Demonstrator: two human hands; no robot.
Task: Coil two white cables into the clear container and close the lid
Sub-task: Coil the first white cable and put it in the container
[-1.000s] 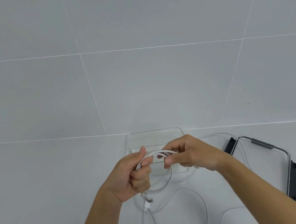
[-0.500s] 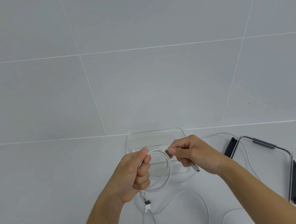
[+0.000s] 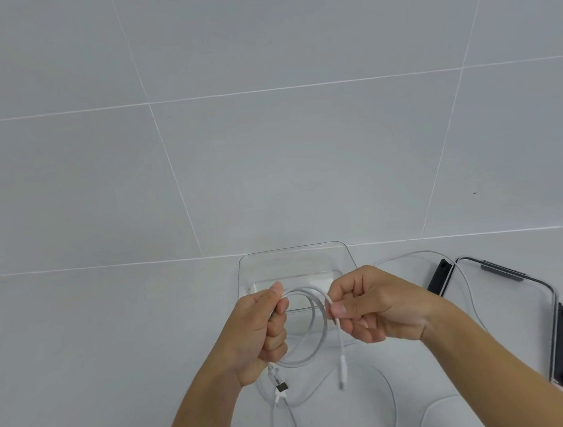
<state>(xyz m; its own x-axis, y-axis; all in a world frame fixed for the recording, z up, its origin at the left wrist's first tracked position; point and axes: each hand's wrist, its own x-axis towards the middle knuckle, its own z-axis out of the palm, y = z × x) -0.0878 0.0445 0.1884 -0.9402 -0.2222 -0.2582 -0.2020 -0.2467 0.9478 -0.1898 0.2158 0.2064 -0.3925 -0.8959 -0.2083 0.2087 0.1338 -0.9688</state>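
Plug end (image 3: 342,372) has dropped below the pinching right hand (image 3: 378,307); left hand (image 3: 257,332) grips the cable coil (image 3: 323,335).

A plain tiled indoor spot, most like a home kitchen or utility counter. A wall of large pale grey tiles (image 3: 268,163) with thin white grout lines meets a smooth white tabletop (image 3: 97,351). Household items are here: a clear rectangular plastic container (image 3: 295,262), a black-clipped clear lid (image 3: 518,328) and white charging cables (image 3: 324,329).
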